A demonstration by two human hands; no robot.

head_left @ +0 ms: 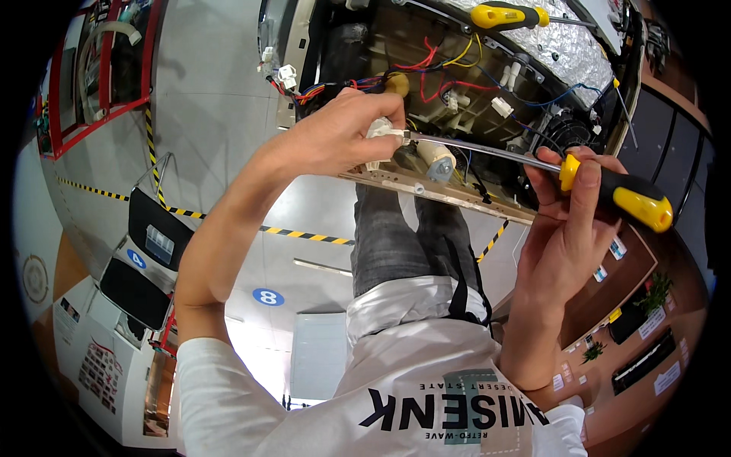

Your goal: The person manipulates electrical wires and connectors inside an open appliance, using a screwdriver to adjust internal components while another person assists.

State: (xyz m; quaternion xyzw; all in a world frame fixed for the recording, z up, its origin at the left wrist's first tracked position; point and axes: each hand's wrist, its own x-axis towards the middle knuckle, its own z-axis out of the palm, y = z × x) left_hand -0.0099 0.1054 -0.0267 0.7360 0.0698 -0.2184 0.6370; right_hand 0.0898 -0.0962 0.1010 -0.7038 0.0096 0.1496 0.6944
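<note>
My right hand [567, 213] is closed around a yellow-and-black screwdriver [640, 199], its long metal shaft reaching left across the opened appliance. The tip meets a small white plastic part [378, 141], which my left hand [346, 133] pinches between thumb and fingers. Most of that part is hidden by the fingers, so its kind cannot be told. Just right of the left hand sits a cream cylindrical part [436, 161] with a grey end. Red, blue and yellow wires [434, 65] and white connectors [502, 107] fill the appliance's inside beyond both hands.
A second yellow-and-black screwdriver [509, 16] lies on the silver foil sheet [563, 53] at the far side. A thin screwdriver [626, 114] is at the right edge. The appliance's beige front rail [457, 196] runs before my body. A black chair [156, 228] stands left.
</note>
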